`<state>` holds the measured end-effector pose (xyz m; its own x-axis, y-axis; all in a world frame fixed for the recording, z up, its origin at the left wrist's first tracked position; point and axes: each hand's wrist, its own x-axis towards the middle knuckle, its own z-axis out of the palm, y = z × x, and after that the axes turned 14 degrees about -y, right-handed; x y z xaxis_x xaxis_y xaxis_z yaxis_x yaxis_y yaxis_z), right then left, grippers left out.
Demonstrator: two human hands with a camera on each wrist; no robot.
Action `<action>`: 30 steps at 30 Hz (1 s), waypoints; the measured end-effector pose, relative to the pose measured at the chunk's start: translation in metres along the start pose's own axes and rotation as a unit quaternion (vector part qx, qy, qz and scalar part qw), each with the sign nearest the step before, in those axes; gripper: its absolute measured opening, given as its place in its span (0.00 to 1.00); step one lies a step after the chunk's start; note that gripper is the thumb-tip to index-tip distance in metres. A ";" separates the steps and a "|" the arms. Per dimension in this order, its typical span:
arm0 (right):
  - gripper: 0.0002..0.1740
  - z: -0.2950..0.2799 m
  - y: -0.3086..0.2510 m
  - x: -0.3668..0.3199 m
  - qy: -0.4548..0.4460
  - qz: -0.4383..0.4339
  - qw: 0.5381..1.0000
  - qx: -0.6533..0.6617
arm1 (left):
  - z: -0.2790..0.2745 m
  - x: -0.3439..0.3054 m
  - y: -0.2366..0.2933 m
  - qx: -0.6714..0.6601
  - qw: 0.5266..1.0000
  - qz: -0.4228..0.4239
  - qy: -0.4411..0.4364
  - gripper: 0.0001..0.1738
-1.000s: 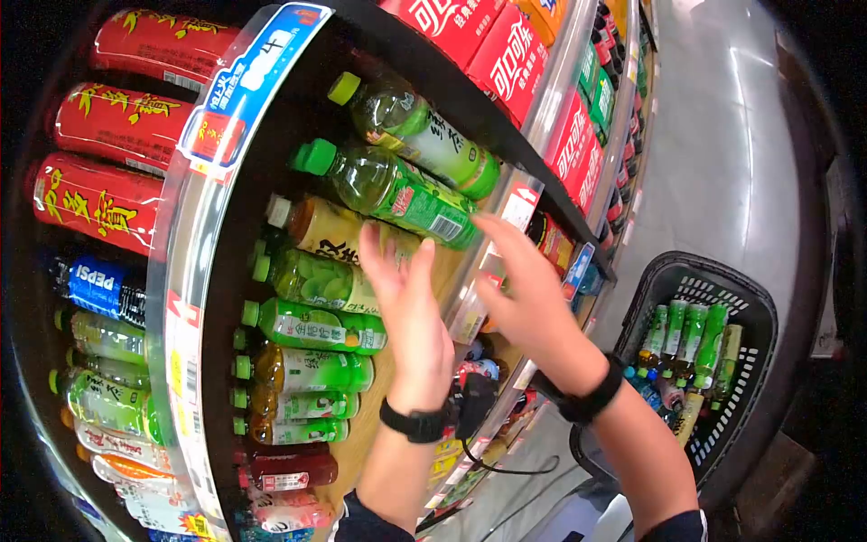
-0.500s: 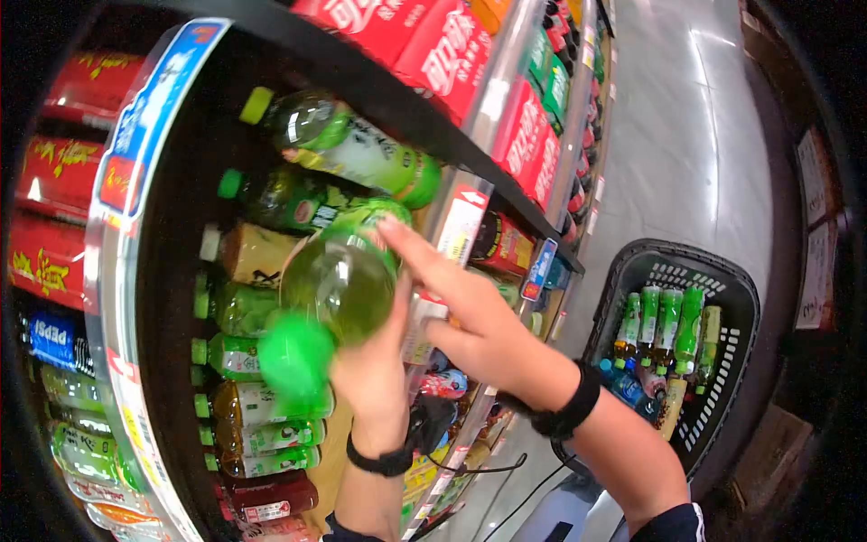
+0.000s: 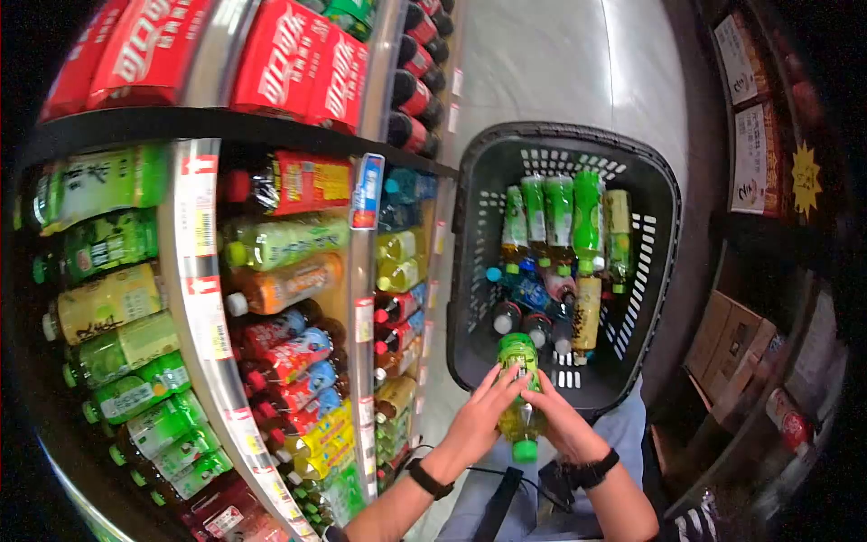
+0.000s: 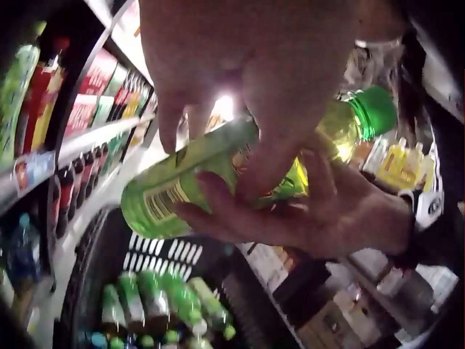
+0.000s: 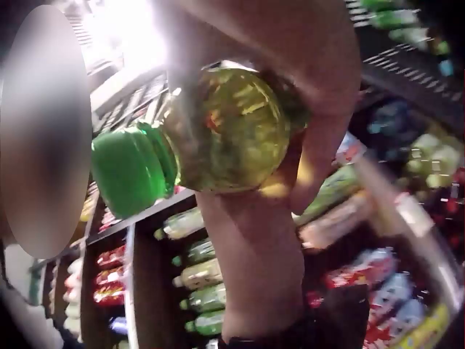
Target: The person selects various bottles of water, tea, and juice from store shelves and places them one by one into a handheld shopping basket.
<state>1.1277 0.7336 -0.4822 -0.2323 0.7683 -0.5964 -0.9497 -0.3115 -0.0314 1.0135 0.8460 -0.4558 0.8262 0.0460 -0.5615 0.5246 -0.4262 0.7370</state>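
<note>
A drink bottle (image 3: 517, 349) with a green label, yellow-green liquid and a green cap is held between both hands over the near rim of the shopping basket (image 3: 470, 357). Its cap points back toward the body and its base toward the basket. My left hand (image 3: 476, 423) grips it from the left, fingers over the top of the label. From the other side my right hand (image 3: 567, 426) holds it, its fingers curled along the label in the left wrist view. In the right wrist view the bottle's clear shoulder (image 5: 243, 134) and green cap (image 5: 129, 173) show close up.
Several green-labelled bottles (image 3: 560, 212) lie side by side in the basket, with a blue bottle (image 3: 526, 291) and dark ones nearer. Shelves of drinks (image 3: 289, 235) line the left. Cardboard boxes (image 3: 730, 348) stand low on the right. Grey floor (image 3: 551, 72) extends ahead.
Both hands reached into the shelf, took a green-capped bottle off it and carried it right to the basket. The view has turned from the shelf toward the basket.
</note>
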 end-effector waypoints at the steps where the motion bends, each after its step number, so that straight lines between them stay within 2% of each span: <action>1: 0.41 -0.020 0.002 0.004 0.022 0.033 0.999 -0.026 | 0.023 0.003 -0.007 -0.092 0.994 -0.051 -0.009 0.38; 2: 0.44 -0.049 0.016 0.013 0.027 -0.005 0.993 -0.118 | 0.041 0.006 -0.019 -0.139 0.987 -0.078 -0.027 0.39; 3: 0.49 -0.070 0.023 0.021 0.061 0.001 0.971 -0.231 | 0.058 0.009 -0.033 -0.185 0.976 -0.105 -0.044 0.40; 5: 0.53 -0.100 0.027 0.038 0.080 0.010 0.923 -0.376 | 0.084 0.019 -0.061 -0.334 0.927 -0.159 -0.061 0.41; 7: 0.54 -0.131 0.034 0.068 0.099 -0.016 0.890 -0.445 | 0.096 0.039 -0.083 -0.528 0.821 -0.209 -0.054 0.41; 9: 0.49 -0.141 0.019 0.094 0.105 0.036 0.838 -0.534 | 0.097 0.068 -0.086 -0.635 0.729 -0.254 0.036 0.37; 10: 0.45 -0.141 0.012 0.105 0.121 0.037 0.813 -0.568 | 0.101 0.083 -0.087 -0.661 0.706 -0.232 0.104 0.35; 11: 0.42 -0.138 0.005 0.116 0.135 0.036 0.786 -0.602 | 0.098 0.097 -0.091 -0.629 0.725 -0.255 0.117 0.35; 14: 0.29 -0.122 -0.020 0.134 0.189 -0.007 0.720 -0.667 | 0.098 0.128 -0.118 -0.658 0.711 -0.199 0.149 0.37; 15: 0.29 -0.122 -0.023 0.138 0.195 0.000 0.707 -0.680 | 0.104 0.135 -0.138 -0.669 0.708 -0.170 0.147 0.37; 16: 0.29 -0.133 -0.017 0.145 0.203 -0.031 0.679 -0.705 | 0.109 0.140 -0.152 -0.680 0.705 -0.141 0.144 0.38; 17: 0.29 -0.143 -0.012 0.148 0.210 -0.061 0.648 -0.729 | 0.107 0.146 -0.144 -0.704 0.670 -0.159 0.175 0.37; 18: 0.31 -0.154 -0.008 0.149 0.188 -0.015 0.659 -0.728 | 0.104 0.153 -0.135 -0.714 0.649 -0.186 0.185 0.37; 19: 0.31 -0.166 -0.002 0.150 0.176 0.015 0.650 -0.739 | 0.106 0.160 -0.131 -0.724 0.627 -0.210 0.195 0.37; 21: 0.32 -0.185 0.010 0.150 0.150 0.072 0.627 -0.761 | 0.116 0.161 -0.134 -0.700 0.659 -0.232 0.149 0.37; 22: 0.33 -0.186 0.009 0.147 0.120 0.114 0.650 -0.742 | 0.122 0.160 -0.137 -0.695 0.666 -0.236 0.135 0.37; 23: 0.33 -0.187 0.008 0.146 0.119 0.103 0.651 -0.743 | 0.126 0.158 -0.139 -0.688 0.686 -0.191 0.139 0.36; 25: 0.34 -0.184 0.007 0.143 0.113 0.072 0.654 -0.745 | 0.124 0.152 -0.134 -0.676 0.686 -0.235 0.133 0.35; 26: 0.34 -0.187 0.008 0.143 0.115 0.058 0.654 -0.745 | 0.116 0.149 -0.134 -0.628 0.730 -0.248 0.102 0.36; 27: 0.34 -0.188 0.006 0.142 0.107 0.037 0.691 -0.714 | 0.108 0.146 -0.131 -0.621 0.736 -0.256 0.085 0.36; 28: 0.35 -0.181 0.000 0.140 0.098 0.053 0.714 -0.691 | 0.120 0.145 -0.147 -0.477 0.839 -0.233 0.120 0.28; 29: 0.32 -0.184 0.001 0.142 0.095 0.059 0.707 -0.699 | 0.109 0.143 -0.140 -0.451 0.852 -0.222 0.149 0.24; 30: 0.27 -0.171 -0.006 0.141 0.106 0.103 0.704 -0.694 | 0.097 0.139 -0.138 -0.327 0.909 -0.192 0.171 0.21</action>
<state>1.1364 0.7484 -0.7035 -0.1585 0.5723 -0.8046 0.2543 -0.7637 -0.5933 1.0357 0.8234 -0.6720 0.5125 0.4044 -0.7575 0.7058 0.3041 0.6399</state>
